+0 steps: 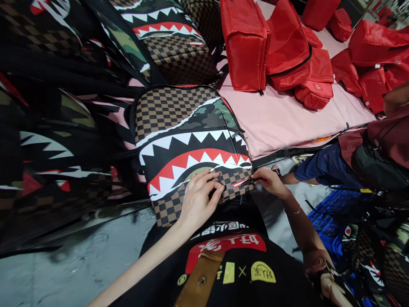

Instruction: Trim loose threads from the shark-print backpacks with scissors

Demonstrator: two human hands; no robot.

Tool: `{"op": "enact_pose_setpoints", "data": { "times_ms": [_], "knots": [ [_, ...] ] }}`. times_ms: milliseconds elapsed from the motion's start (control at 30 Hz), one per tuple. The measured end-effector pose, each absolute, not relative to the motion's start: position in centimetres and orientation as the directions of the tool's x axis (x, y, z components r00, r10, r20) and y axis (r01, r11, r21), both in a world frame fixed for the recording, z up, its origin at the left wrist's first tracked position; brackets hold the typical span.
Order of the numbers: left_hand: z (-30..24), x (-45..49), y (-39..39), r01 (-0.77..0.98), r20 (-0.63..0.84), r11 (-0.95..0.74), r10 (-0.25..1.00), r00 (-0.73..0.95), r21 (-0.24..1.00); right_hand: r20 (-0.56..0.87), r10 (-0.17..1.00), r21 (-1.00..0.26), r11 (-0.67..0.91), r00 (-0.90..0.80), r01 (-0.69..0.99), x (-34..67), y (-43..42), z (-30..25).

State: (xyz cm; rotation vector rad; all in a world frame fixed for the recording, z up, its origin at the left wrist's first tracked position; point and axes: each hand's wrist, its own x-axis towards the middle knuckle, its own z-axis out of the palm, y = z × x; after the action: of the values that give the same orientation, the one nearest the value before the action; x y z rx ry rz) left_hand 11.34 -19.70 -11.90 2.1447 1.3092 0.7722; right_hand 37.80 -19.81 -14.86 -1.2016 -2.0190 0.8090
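A backpack point(188, 140) with a brown checkered pattern, camouflage and a shark-mouth print lies in front of me on the table edge. My left hand point(198, 200) rests on its lower checkered pocket, fingers curled and pressing the fabric. My right hand point(270, 181) pinches something small and dark at the backpack's lower right corner, beside a small red label point(240, 183). What it pinches is too small to name. I wear a black shirt with a red printed patch.
Several more shark-print backpacks point(162, 38) are piled at the left and back. Red bags point(246, 42) stand on the pink table cover point(287, 119) at the right. Another person in dark red and blue point(351, 162) is at the right. A blue crate point(332, 213) sits below.
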Motion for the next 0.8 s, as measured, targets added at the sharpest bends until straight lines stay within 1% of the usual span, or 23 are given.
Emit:
{"op": "enact_pose_setpoints", "data": {
  "times_ms": [300,400,500,567,633,700,767,800],
  "knots": [
    [-11.8,12.2,-19.7,0.64,0.184,-0.4,0.907,0.378,0.656,0.228,0.851,-0.684,0.485,-0.473,0.545,35.9,-19.5,-13.5],
    [-11.8,12.3,-19.6,0.638,0.179,-0.389,0.912,0.37,0.665,0.213,0.856,-0.625,0.49,-0.471,0.608,35.4,-19.8,-12.9],
    [-11.9,12.2,-19.5,0.629,0.173,-0.381,0.914,0.367,0.678,0.23,0.853,-0.566,0.509,-0.468,0.649,35.0,-20.3,-12.6],
    [-11.9,12.1,-19.5,0.622,0.171,-0.379,0.914,0.368,0.685,0.245,0.86,-0.555,0.502,-0.447,0.663,34.6,-20.8,-12.8],
    [-11.9,12.1,-19.4,0.619,0.169,-0.381,0.912,0.374,0.687,0.269,0.889,-0.593,0.455,-0.37,0.664,34.2,-21.7,-13.1],
    [-11.8,12.2,-19.4,0.627,0.16,-0.379,0.912,0.378,0.681,0.274,0.94,-0.697,0.339,-0.202,0.632,33.7,-23.0,-13.6],
    [-11.6,12.5,-19.3,0.649,0.142,-0.369,0.916,0.375,0.666,0.194,0.98,-0.831,0.143,0.039,0.538,33.0,-24.6,-14.2],
    [-11.5,12.7,-19.2,0.662,0.13,-0.359,0.92,0.37,0.657,0.111,0.981,-0.892,0.027,0.16,0.452,32.5,-25.5,-14.5]
  ]
}}
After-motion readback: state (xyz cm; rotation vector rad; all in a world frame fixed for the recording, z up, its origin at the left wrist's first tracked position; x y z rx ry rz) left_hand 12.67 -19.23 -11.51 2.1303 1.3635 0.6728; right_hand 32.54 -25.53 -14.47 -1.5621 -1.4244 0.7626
